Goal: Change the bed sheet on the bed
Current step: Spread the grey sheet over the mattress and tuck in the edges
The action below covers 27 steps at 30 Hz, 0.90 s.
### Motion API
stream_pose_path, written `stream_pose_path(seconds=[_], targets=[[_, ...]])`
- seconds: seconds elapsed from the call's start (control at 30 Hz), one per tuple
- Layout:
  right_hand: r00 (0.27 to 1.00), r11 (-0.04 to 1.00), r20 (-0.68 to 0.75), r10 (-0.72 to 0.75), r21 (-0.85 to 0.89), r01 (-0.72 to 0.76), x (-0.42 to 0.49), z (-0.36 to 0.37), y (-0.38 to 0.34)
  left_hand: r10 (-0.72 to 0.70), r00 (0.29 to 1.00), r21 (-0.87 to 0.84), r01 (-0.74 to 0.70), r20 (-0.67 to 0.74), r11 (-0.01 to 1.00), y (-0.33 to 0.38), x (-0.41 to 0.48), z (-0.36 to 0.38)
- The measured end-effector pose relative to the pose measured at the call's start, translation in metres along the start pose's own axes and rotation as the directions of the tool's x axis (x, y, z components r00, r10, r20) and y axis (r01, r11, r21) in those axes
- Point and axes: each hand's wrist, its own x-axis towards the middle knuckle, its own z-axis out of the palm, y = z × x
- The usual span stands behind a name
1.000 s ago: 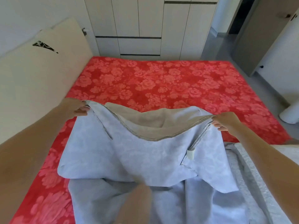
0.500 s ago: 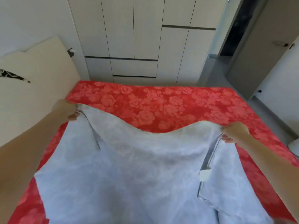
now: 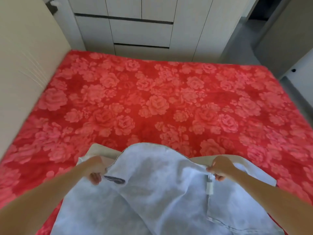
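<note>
Spreading looks barely begun: left hand [image 3: 95,168] and right hand [image 3: 220,167] each pinch the pale blue sheet [image 3: 160,192] by its edge; the red floral bed [image 3: 152,99] lies mostly uncovered.

One wide-angle view from the person's head, facing forward and down across the bed [image 3: 169,99], left hand [image 3: 94,168], right hand [image 3: 220,167] and pale blue sheet [image 3: 160,192] close below the lens, wardrobe [image 3: 140,31] farthest, at the top edge

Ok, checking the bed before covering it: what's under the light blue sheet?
Red floral bed surface shows around the light blue sheet, gripped by the left hand and right hand; its beige underside peeks out. The bed directly beneath is covered.
</note>
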Motion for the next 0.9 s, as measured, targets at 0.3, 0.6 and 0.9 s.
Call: stream_pose_path(seconds=[0.3, 0.6, 0.9], targets=[[0.708, 0.849, -0.675, -0.208, 0.235, 0.473, 0.007, -0.247, -0.228, 0.396, 0.552, 0.039, -0.548, -0.734, 0.836, 0.217, -0.098, -0.213], [0.265, 0.139, -0.890, -0.371, 0.229, 0.963, -0.140, -0.398, -0.299, 0.621, -0.211, 0.251, -0.968, -0.755, -0.023, 0.299, -0.226, -0.342], [0.679, 0.683, -0.637, -0.365, 0.313, 0.660, -0.044, -0.247, -0.172, 0.606, 0.360, 0.136, -0.773, -0.709, 0.620, 0.213, -0.034, -0.190]])
